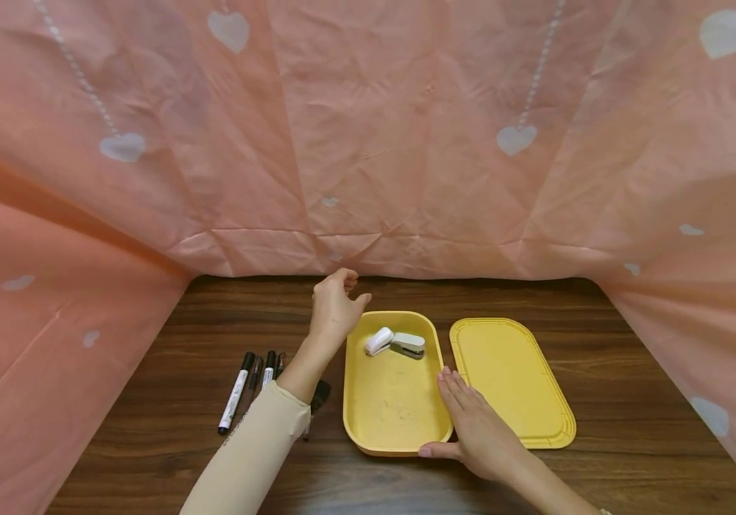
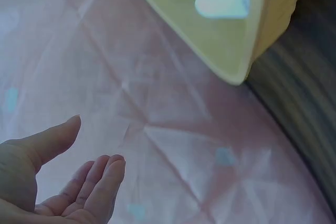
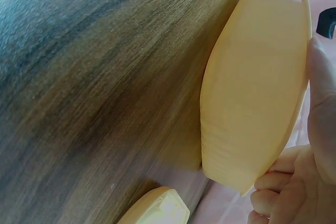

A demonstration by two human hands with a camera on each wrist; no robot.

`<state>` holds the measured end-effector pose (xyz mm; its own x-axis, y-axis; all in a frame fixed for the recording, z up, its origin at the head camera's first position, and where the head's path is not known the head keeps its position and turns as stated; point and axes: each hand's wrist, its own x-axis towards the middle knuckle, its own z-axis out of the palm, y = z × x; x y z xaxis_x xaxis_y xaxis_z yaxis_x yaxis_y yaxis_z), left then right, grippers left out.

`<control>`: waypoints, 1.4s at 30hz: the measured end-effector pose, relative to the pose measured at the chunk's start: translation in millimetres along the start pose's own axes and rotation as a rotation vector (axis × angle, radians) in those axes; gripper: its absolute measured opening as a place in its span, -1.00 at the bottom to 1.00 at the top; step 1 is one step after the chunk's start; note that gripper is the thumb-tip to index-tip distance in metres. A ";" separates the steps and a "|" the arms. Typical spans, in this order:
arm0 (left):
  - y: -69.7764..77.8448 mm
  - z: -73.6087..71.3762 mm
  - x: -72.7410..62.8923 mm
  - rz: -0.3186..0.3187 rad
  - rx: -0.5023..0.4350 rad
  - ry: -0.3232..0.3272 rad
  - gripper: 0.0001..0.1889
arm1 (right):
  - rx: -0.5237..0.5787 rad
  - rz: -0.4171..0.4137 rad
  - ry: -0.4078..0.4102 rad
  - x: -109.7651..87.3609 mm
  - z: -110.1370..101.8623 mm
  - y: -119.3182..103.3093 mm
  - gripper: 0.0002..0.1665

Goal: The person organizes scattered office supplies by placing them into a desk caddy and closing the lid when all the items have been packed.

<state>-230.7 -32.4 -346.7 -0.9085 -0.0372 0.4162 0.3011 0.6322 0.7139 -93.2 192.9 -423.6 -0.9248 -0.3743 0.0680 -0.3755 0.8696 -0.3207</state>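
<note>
Fingers (image 2: 105, 187) of the person's left hand (image 1: 334, 309) were loosely bent and held nothing, the thumb standing well apart from them. This hand hung near the far left corner of a deep yellow rectangular box with rounded corners (image 1: 396, 411), without touching it.

The right hand (image 1: 480, 429) lay against the box's right side, its fingers nearly straight along the rim and its thumb spread toward the near right corner; they touched the box but were not closed round anything.

The box stood uncovered on a dark brown wood-grained counter (image 1: 606, 400). Toward the far end of its floor lay a small white rounded object (image 1: 378, 340) and, just beside it on the right, a small white-topped stapler with a dark base (image 1: 409, 345). A flat yellow lid with rounded corners and a raised edge (image 1: 512, 383) lay to the right of the box, partly behind the right hand.

On the left, a white marker with black ends (image 1: 237, 393) lay beside several dark pens and another white marker with a black cap (image 1: 269, 368). A cream sleeve (image 1: 258, 443) covered part of that group. Pink cloth with white hearts (image 1: 368, 143) hung behind the counter and along both sides.
</note>
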 end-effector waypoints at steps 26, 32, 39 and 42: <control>0.3 -116.5 -6.8 -0.034 -0.054 0.239 -0.62 | 0.004 -0.014 -0.018 5.2 1.1 1.2 0.30; -29.7 -131.0 -17.1 -0.131 0.021 0.236 -0.63 | -0.004 -0.010 0.001 3.7 -1.3 0.9 0.28; -58.4 -140.7 -30.3 -0.182 0.069 0.251 -0.66 | -0.005 -0.002 0.004 2.4 -0.9 0.0 0.27; -68.4 -144.6 -36.6 -0.199 0.087 0.257 -0.67 | -0.003 -0.005 0.002 2.6 -0.1 -0.4 0.27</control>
<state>-176.1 -186.2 -329.3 -0.8411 -0.3532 0.4097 0.0891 0.6566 0.7489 -95.4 191.6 -423.1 -0.9230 -0.3781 0.0712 -0.3803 0.8686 -0.3178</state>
